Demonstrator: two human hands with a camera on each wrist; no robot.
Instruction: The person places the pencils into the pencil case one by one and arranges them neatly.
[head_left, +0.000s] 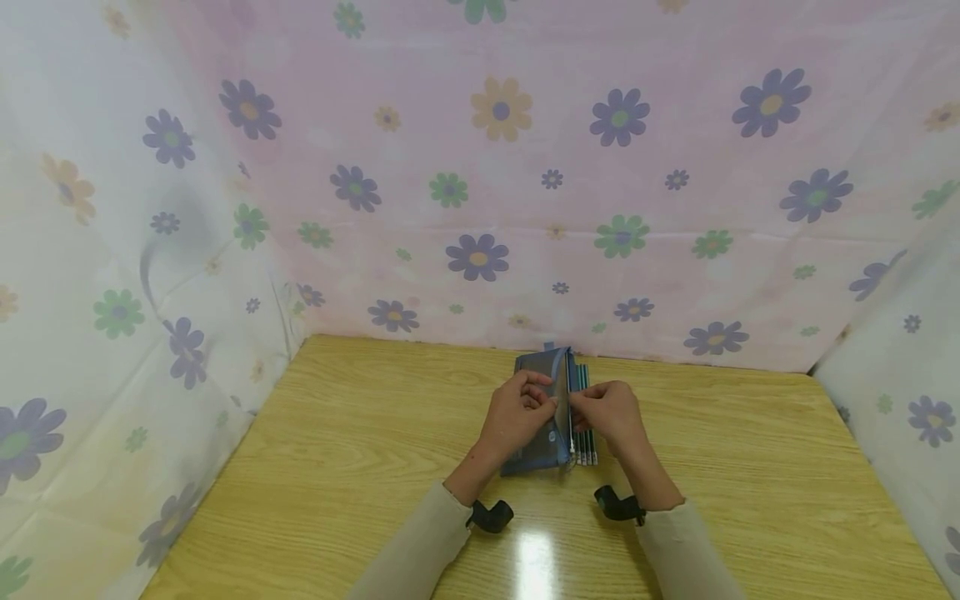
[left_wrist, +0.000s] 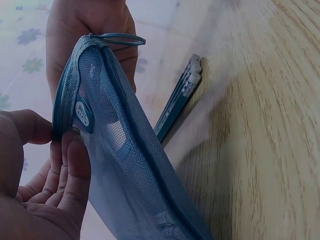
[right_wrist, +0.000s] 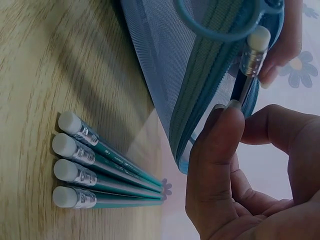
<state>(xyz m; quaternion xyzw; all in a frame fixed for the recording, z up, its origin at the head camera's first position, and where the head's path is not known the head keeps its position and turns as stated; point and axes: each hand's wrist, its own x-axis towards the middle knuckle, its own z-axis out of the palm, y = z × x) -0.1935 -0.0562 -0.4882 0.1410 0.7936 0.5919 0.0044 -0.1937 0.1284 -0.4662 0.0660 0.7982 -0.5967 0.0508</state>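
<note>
At the left, the left hand (head_left: 517,417) pinches the rim of a blue mesh pouch (head_left: 536,452) between thumb and fingertips, close to its zipper (right_wrist: 212,70). The pouch stands tilted over the far middle of the wooden table (head_left: 360,433); it looks light and soft, its mesh walls likely to sag or fold if pressed, while the zipper tape and bound edges should be the firmer parts, so the rim is the better place to hold it. A thin pull ring (left_wrist: 120,36) hangs loose at one end and could snag. At the zipper side, the right hand (head_left: 611,412) pinches a single pencil (right_wrist: 252,60) just below its white eraser end; the shaft passes in at the pouch's mouth, though how deep it reaches is hidden by the fingers and mesh. The pencil should be light, stiff and rather slick, easy to steer from the eraser end but apt to twist in so small a pinch. Under and beside the right hand, four more pencils (right_wrist: 115,168) lie side by side on the table, erasers toward the person, round enough to roll if brushed.
</note>
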